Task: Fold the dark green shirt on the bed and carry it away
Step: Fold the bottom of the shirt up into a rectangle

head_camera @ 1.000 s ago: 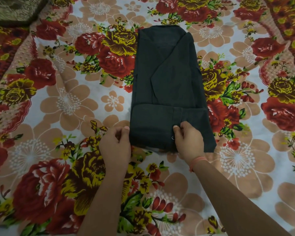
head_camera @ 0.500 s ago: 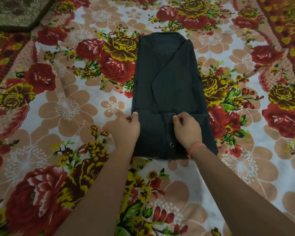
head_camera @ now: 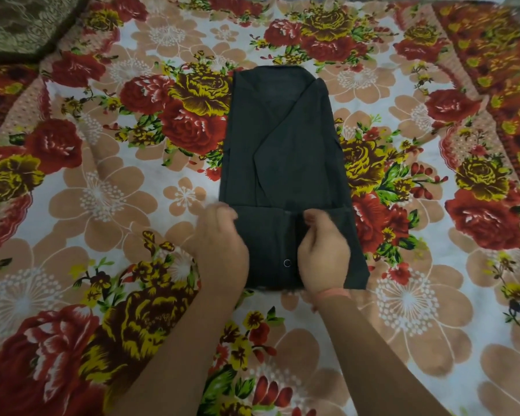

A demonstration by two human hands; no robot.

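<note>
The dark green shirt [head_camera: 282,151] lies on the bed as a long narrow rectangle, sides folded in and its bottom end turned up into a flap with a small button showing. My left hand [head_camera: 219,247] grips the flap's left edge, fingers curled over the fold. My right hand [head_camera: 323,250] pinches the flap near its middle at the top edge; an orange thread sits on that wrist. Both forearms reach in from the bottom of the view.
The bed is covered by a flowered sheet [head_camera: 102,190] in red, yellow and tan. A dark patterned cushion [head_camera: 21,22] sits at the far left corner. A red bordered strip [head_camera: 505,55] of the sheet runs along the right.
Both hands have slid forward from the flap's near edge to its far edge. The fingers have curled and taken hold of the fold.
</note>
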